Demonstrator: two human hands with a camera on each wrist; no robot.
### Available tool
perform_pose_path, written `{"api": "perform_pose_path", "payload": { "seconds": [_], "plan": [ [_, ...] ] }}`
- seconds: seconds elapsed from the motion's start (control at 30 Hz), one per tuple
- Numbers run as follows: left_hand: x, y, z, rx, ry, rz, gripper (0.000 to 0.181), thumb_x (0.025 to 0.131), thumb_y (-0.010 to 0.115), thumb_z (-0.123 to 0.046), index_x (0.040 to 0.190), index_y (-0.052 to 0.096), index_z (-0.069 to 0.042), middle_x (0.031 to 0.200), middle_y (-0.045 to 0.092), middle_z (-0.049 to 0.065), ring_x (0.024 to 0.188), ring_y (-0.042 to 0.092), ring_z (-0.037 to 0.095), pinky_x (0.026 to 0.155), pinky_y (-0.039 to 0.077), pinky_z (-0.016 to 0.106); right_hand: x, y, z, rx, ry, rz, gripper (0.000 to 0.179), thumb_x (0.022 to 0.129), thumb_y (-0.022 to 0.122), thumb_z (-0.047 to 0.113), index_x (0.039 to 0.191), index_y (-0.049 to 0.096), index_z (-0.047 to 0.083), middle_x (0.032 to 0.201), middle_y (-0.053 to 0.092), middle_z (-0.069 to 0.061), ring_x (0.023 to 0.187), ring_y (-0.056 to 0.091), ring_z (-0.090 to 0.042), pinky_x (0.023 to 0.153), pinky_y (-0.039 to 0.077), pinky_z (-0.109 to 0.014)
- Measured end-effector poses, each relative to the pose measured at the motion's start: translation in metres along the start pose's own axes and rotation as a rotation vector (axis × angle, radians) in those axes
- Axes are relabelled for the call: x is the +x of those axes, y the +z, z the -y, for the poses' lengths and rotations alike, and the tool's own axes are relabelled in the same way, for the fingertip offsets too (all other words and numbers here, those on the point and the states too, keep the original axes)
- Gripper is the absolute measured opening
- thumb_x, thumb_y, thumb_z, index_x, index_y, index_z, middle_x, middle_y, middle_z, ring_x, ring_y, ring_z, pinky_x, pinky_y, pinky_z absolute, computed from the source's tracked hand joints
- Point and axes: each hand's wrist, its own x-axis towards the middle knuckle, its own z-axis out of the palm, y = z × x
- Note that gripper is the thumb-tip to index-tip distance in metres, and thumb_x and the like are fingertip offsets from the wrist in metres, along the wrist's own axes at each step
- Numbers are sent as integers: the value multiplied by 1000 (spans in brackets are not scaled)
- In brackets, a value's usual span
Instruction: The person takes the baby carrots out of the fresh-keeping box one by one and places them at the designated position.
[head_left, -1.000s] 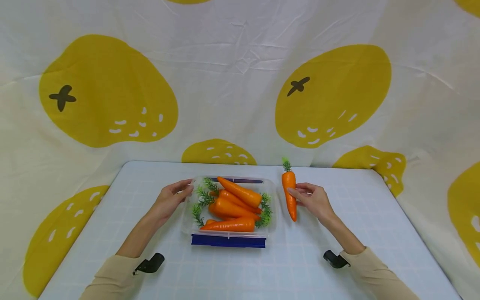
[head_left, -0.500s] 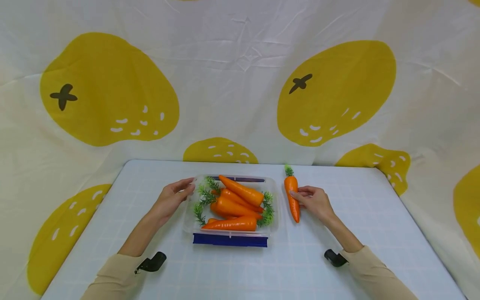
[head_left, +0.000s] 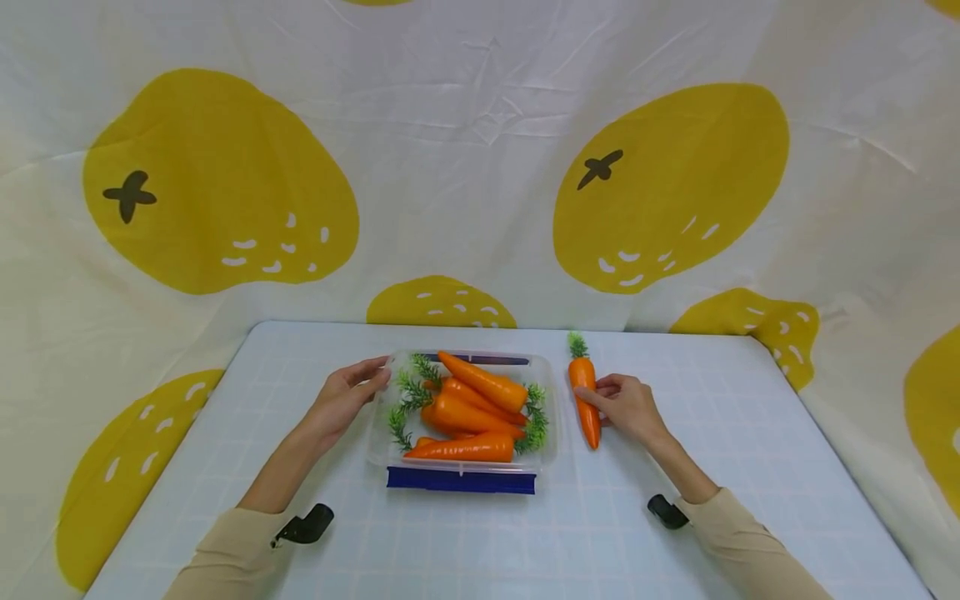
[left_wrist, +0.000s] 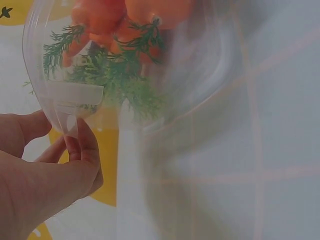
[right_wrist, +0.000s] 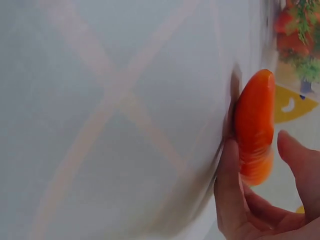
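A clear plastic food container (head_left: 378,454) with blue clip flaps stands in the middle of the table. Several orange carrots (head_left: 480,450) with green tops lie piled in it. At its far left corner, my left hand (head_left: 345,396) pinches the rim between thumb and fingers; the left wrist view shows this grip close up. Right of the container, another carrot (head_left: 583,375) lies on the table, its leafy top pointing away from me. My right hand (head_left: 626,404) holds it at mid-length, thumb over it and fingers along its right side. In the right wrist view a narrow gap shows beside the thumb.
A pale checked cloth covers the table (head_left: 465,546). Behind it hangs a white curtain (head_left: 457,183) printed with large yellow fruit. Small black cameras (head_left: 306,525) sit at both wrists, beside beige sleeves.
My right hand has lowered the carrot slightly toward me, down to the table beside the container. My left hand stays at the container's rim.
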Motion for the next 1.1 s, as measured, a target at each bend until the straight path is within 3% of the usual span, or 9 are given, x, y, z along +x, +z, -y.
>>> {"api": "perform_pose_path", "payload": {
  "seconds": [0.17,0.3,0.47,0.87,1.1],
  "plan": [
    [1,0,1,7,4,2,56,104,62,-36,152,51,-10,142,53,14,121,55,23,107,44,35,-3,-6,4,-9,-36,-14,51,94,78,31,119,62,-10,102,67,-22,73,69,-25,61,61,-34],
    [2,-1,3,14,1,4,56,104,62,-37,153,50,-10,144,53,14,122,55,23,108,44,36,-5,-11,10,-75,-147,-48,41,94,77,23,114,65,-10,97,68,-19,77,71,-27,65,61,-34],
    [3,-1,4,8,-2,5,56,105,60,-35,153,49,-9,148,50,16,124,53,25,114,40,43,-5,-17,26,-158,-259,-74,30,95,74,16,111,68,-9,98,71,-19,88,70,-34,79,60,-45],
    [4,-4,4,-2,7,18,57,105,61,-34,154,47,-7,151,48,17,129,52,29,116,38,46,-4,-24,71,-162,-377,-29,24,96,72,11,112,68,-7,103,72,-18,94,70,-33,86,59,-48],
    [3,-4,2,1,-1,29,58,105,60,-36,155,46,-8,153,46,17,130,51,28,117,37,46,-5,-18,96,-138,-428,29,24,95,74,9,113,68,-6,106,72,-19,96,70,-32,89,58,-49]
  ]
}}
